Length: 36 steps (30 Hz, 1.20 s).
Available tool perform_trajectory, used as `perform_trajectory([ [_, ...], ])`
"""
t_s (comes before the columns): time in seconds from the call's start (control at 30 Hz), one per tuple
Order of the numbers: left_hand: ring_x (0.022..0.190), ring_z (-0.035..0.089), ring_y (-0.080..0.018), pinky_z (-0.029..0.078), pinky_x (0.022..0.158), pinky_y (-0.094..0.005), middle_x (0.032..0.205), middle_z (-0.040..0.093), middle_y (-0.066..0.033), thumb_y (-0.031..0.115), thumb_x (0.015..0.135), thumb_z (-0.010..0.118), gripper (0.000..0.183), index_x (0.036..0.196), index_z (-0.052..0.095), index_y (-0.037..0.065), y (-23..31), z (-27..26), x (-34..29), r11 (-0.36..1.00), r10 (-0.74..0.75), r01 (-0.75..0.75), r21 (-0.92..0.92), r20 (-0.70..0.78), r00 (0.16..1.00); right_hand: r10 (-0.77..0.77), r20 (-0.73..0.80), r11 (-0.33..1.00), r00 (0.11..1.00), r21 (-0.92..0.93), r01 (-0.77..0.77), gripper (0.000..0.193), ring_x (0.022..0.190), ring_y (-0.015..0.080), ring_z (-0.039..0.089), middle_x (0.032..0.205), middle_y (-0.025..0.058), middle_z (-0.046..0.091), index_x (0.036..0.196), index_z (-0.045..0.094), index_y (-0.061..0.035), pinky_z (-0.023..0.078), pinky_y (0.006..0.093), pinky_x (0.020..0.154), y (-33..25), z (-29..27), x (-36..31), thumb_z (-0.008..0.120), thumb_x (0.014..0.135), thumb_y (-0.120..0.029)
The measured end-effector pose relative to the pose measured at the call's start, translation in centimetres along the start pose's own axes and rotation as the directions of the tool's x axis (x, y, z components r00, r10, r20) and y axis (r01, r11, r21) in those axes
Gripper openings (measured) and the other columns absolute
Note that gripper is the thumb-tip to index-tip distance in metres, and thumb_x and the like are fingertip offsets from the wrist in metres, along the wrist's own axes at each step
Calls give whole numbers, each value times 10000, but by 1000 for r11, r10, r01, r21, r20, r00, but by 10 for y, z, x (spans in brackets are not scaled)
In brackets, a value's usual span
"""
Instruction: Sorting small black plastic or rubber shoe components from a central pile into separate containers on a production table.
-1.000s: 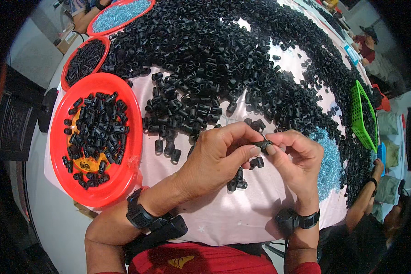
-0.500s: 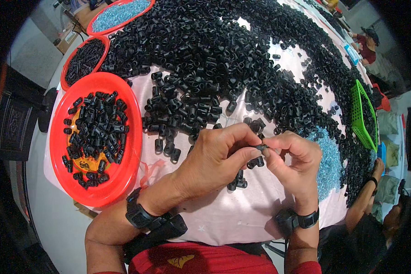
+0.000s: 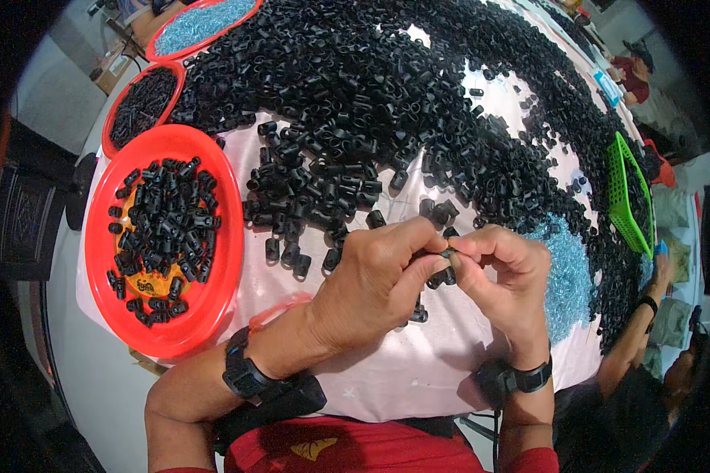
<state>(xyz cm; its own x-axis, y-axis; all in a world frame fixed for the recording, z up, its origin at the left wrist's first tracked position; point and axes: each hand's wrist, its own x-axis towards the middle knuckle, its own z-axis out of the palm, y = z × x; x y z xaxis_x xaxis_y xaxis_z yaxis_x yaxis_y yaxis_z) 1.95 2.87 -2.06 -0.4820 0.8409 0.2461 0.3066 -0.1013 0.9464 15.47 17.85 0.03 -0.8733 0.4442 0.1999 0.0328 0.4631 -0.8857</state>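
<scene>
My left hand (image 3: 379, 268) and my right hand (image 3: 503, 276) meet above the pale cloth, fingertips pinched together on a small black plastic part (image 3: 447, 253). Fingers cover most of it, so its exact shape is hidden. Just beyond and beneath the fingertips lie loose black plastic cord locks (image 3: 439, 211), short hollow barrels with holes. A broad heap of similar black pieces (image 3: 347, 94) spreads across the far table. Left of my left forearm, a red oval tray (image 3: 106, 292) holds several black pieces like these.
A pile of small shiny bluish springs (image 3: 564, 276) lies right of my right hand. Farther left stand a red tray of thin black parts (image 3: 142, 106) and a red tray of bluish springs (image 3: 201, 27). A green basket (image 3: 625, 197) and a co-worker's arm (image 3: 639, 315) are at the right.
Both hands keep their pinch on the small part, with slight finger shifts. My left wrist has moved a little. The co-worker's hand at the right has reached farther up.
</scene>
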Motion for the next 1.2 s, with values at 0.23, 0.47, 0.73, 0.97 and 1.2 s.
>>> perform_trajectory([
  [0.23, 680, 657, -72, 510, 570, -217, 839, 707, -36, 105, 973, 676, 167, 1086, 677, -18, 14, -1, 6, 839, -427, 430, -334, 88, 900, -171, -43, 977, 984, -136, 164, 234, 716, 107, 644, 860, 79, 713, 1073, 757, -10, 492, 231, 576, -3, 7, 4, 759, 839, -17],
  [0.47, 706, 672, -70, 548, 601, -190, 907, 709, -44, 192, 1004, 677, 248, 1136, 670, -18, 3, -3, 6, 706, -413, 445, -551, 190, 891, -255, -6, 934, 967, -261, 245, 379, 795, 200, 670, 936, 110, 721, 1145, 740, -23, 526, 295, 663, -5, 7, 6, 808, 773, -41],
  [0.73, 763, 671, -56, 543, 632, -196, 962, 737, -37, 222, 1024, 645, 235, 1156, 672, 30, 1, -4, 7, 700, -405, 482, -528, 263, 876, -288, 11, 913, 958, -298, 278, 474, 795, 223, 653, 915, 99, 704, 1162, 739, -30, 520, 324, 716, -7, 11, 4, 845, 700, -45],
  [0.97, 744, 645, -44, 524, 632, -202, 916, 722, -38, 210, 1006, 618, 251, 1099, 660, -19, 6, -2, 8, 619, -414, 497, -608, 284, 864, -257, -14, 899, 966, -371, 233, 517, 876, 250, 643, 983, 114, 692, 1185, 740, -40, 517, 338, 767, -8, 12, 3, 849, 680, -71],
  [1.2, 804, 650, -48, 538, 666, -207, 982, 724, -19, 250, 1045, 602, 258, 1173, 681, 39, 0, -2, 6, 647, -387, 501, -575, 319, 865, -334, 10, 878, 942, -361, 315, 472, 895, 264, 645, 1031, 123, 701, 1169, 743, -35, 521, 348, 777, -2, 12, 6, 839, 709, -81],
])
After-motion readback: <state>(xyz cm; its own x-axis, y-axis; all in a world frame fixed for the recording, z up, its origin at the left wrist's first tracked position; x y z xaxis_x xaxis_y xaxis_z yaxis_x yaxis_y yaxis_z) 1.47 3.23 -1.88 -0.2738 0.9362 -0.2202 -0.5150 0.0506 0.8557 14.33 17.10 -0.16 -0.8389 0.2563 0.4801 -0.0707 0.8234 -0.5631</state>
